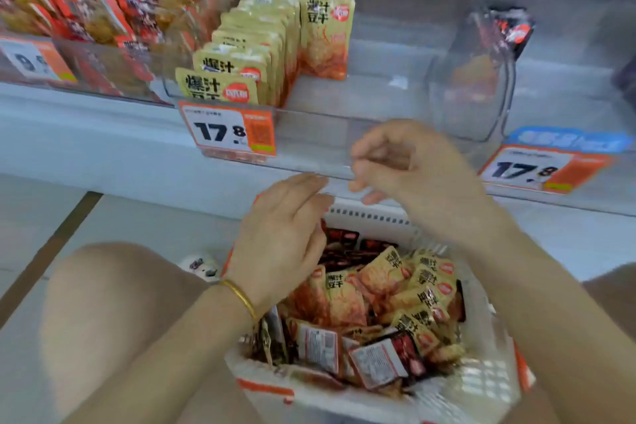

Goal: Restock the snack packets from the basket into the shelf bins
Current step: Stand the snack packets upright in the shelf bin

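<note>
Just hovering a loosely spread left hand (pixel 285 237) and half-curled, empty right hand (pixel 406 169) over the basket (pixel 371 215), centre frame.

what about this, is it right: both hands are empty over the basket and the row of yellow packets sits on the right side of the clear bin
Not quite. The head view shows the row of yellow packets on the left side of the clear bin, not the right. The rest holds: the left hand and right hand are empty over the basket.
</note>
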Available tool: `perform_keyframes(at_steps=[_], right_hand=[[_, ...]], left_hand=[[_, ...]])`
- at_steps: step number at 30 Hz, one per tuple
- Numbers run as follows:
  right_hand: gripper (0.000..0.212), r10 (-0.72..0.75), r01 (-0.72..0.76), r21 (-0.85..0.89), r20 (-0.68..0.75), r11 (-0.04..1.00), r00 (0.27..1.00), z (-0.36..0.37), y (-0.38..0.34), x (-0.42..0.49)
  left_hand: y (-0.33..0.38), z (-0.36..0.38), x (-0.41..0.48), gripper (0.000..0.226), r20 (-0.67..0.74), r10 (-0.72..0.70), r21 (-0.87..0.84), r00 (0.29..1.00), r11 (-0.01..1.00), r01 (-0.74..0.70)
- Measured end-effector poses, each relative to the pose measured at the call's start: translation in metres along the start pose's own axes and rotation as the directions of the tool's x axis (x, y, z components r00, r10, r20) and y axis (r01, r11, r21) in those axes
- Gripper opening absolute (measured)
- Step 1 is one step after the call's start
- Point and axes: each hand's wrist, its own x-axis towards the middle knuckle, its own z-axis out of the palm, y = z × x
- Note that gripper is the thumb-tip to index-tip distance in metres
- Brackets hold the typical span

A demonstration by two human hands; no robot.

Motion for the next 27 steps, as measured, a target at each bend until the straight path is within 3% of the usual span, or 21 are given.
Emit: perform_keyframes(at_steps=[3, 5, 7, 8, 11, 12, 15, 19, 22, 25, 27], right_hand=[[0.025, 0.174, -0.172, -0.097, 0.006, 0.98, 0.985, 0.02, 0.06, -0.02], [0.017, 0.279, -0.24, -0.284, 0.107, 0.928, 0.954, 0.039, 0.113, -0.018], [0.009, 0.416, -0.213, -0.552, 0.274, 0.806, 0.867, 0.063, 0.168, -0.02], [0.016, 0.468, -0.172, -0.633, 0.336, 0.755, 0.818, 0.076, 0.194, -0.024], [0.031, 0.584, -0.072, -0.755, 0.439, 0.652, 0.683, 0.107, 0.244, -0.045], [0.029, 0.598, -0.045, -0.782, 0.436, 0.621, 0.673, 0.114, 0.251, -0.05], [0.011, 0.59, -0.011, -0.831, 0.385, 0.556, 0.709, 0.121, 0.259, -0.05], [0.021, 0.616, -0.039, -0.79, 0.444, 0.611, 0.65, 0.111, 0.266, -0.044], [0.023, 0.593, -0.088, -0.767, 0.412, 0.635, 0.692, 0.095, 0.261, -0.041], [0.021, 0.541, -0.159, -0.765, 0.276, 0.624, 0.795, 0.071, 0.231, -0.03], [0.019, 0.435, -0.144, -0.759, 0.197, 0.635, 0.879, 0.053, 0.203, -0.025]], left_hand=[[-0.015, 0.026, -0.008, 0.04, 0.245, -0.072, 0.038, 0.967, 0.997, 0.065], [-0.021, 0.039, -0.008, 0.045, 0.357, -0.143, 0.028, 0.923, 0.989, 0.143], [-0.025, 0.052, -0.01, 0.041, 0.439, -0.2, 0.037, 0.876, 0.978, 0.205], [-0.027, 0.058, -0.011, 0.037, 0.474, -0.221, 0.043, 0.852, 0.973, 0.228], [-0.032, 0.074, -0.013, 0.033, 0.537, -0.223, 0.016, 0.813, 0.967, 0.255], [-0.034, 0.077, -0.014, 0.033, 0.546, -0.227, 0.001, 0.806, 0.963, 0.27], [-0.035, 0.078, -0.014, 0.033, 0.562, -0.247, 0.0, 0.789, 0.954, 0.299], [-0.028, 0.074, -0.013, 0.026, 0.611, -0.284, 0.033, 0.739, 0.942, 0.334], [-0.027, 0.075, -0.016, 0.022, 0.654, -0.365, 0.052, 0.663, 0.896, 0.441], [-0.025, 0.076, -0.02, 0.034, 0.72, -0.496, 0.114, 0.486, 0.776, 0.621], [-0.024, 0.081, -0.024, 0.037, 0.776, -0.554, 0.102, 0.304, 0.584, 0.805]])
